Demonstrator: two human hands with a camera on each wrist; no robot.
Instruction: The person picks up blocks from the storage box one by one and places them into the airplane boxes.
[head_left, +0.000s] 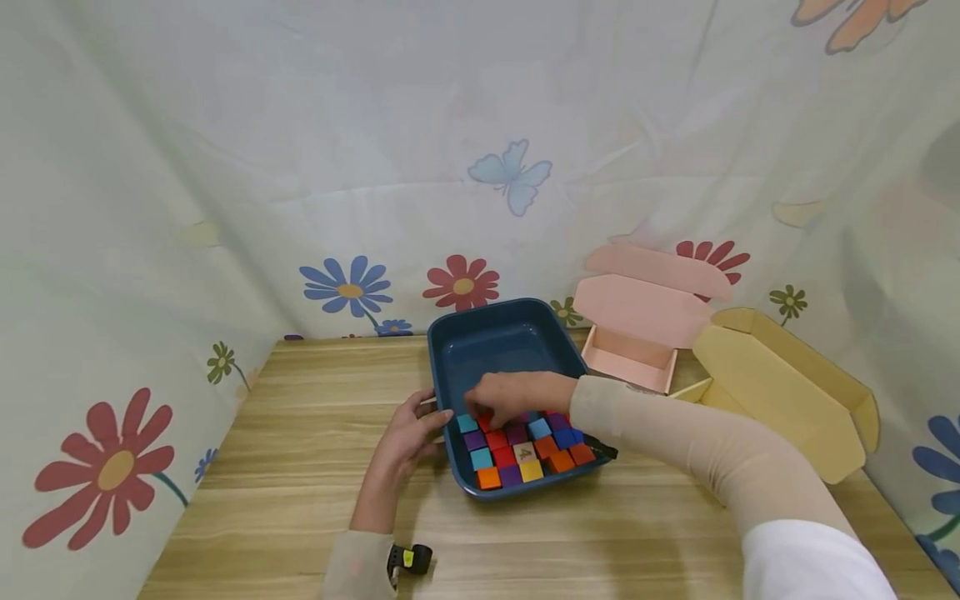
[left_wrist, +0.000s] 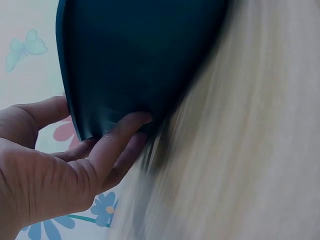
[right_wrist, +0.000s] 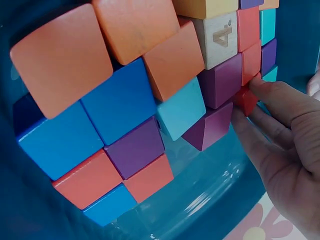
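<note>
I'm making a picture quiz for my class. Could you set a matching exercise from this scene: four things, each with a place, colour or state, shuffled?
1. Left hand
2. Right hand
3. Pink box
4. Block marked 4

A. Open, beside the yellow box
B. Pale wood colour
C. Pinching a red block
D. Holding the side of the blue tray

Pairs: 1-D; 2-C; 3-A; 4-B

Numeral 4 [right_wrist: 222, 35] on pale block [right_wrist: 220, 56]
</note>
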